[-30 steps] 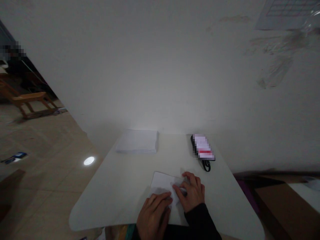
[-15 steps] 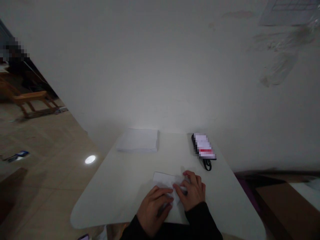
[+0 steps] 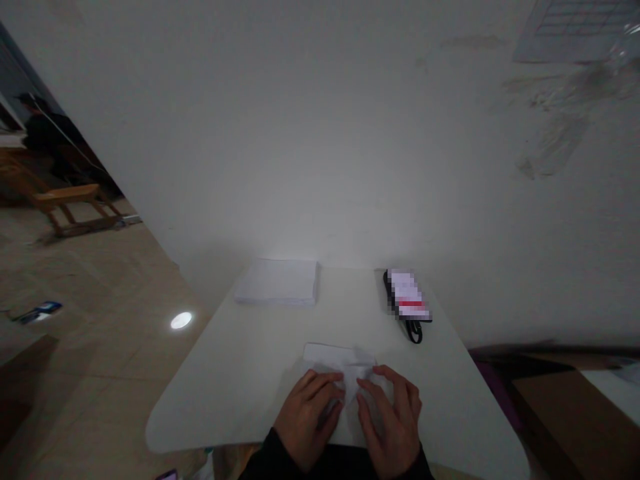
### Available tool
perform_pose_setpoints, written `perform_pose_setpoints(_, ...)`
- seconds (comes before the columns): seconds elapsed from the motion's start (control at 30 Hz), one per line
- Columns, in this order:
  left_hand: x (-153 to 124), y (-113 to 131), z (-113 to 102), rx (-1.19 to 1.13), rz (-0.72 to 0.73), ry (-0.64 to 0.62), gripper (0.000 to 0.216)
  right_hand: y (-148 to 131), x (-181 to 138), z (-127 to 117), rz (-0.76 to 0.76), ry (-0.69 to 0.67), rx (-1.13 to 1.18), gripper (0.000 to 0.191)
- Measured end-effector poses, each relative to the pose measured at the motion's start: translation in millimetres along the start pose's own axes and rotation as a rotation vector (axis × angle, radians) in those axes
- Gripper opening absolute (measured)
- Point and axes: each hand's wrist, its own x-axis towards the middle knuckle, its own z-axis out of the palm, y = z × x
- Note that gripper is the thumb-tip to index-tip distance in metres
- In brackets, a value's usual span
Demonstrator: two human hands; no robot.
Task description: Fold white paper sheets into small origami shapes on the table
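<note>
A folded white sheet of paper (image 3: 327,353) lies near the front of the white table. My left hand (image 3: 313,410) is closed on its left part, fingers bent and the thumb curled in below them. My right hand (image 3: 395,413) grips the right part, its index fingertip and thumb on the paper's folds and the other fingers bent at the right edge. A raised flap shows between the two hands. The palms and wrists cover the paper's lower portion, so its full shape is hidden.
A stack of white paper (image 3: 277,281) rests at the table's back left. A phone (image 3: 410,297) with a black strap (image 3: 414,331) lies at the back right. The table (image 3: 215,400) meets a wall. A wooden chair (image 3: 65,195) and a seated person are far left.
My right hand has moved down and toward me, off the upper right of the paper, uncovering a folded edge there. My left hand has stayed nearly in place.
</note>
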Motion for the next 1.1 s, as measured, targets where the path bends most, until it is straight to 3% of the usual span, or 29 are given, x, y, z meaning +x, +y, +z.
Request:
perform_pose_setpoints(0.2, 0.9, 3.0, -0.2, 0.046, -0.007, -0.008, 0.018, -8.9, -24.3, 2.9, -0.037, -0.063, -0.103, 0.041)
perform_pose_setpoints(0.5, 1.1, 1.8, 1.5, 0.008, -0.026, -0.013, 0.016, -7.7, -26.2, 11.6, -0.086, 0.038, -0.117, 0.031)
perform_pose_setpoints(0.73, -0.7, -1.4, 2.8, 0.025, -0.032, -0.040, 0.016, -4.3, -24.3, 9.5, -0.167, 0.021, -0.131, 0.035)
perform_pose_setpoints(1.1, -2.8, -3.7, 5.8, 0.075, -0.015, -0.010, 0.016, 14.1, -8.3, -5.8, -0.047, -0.177, -0.306, 0.034)
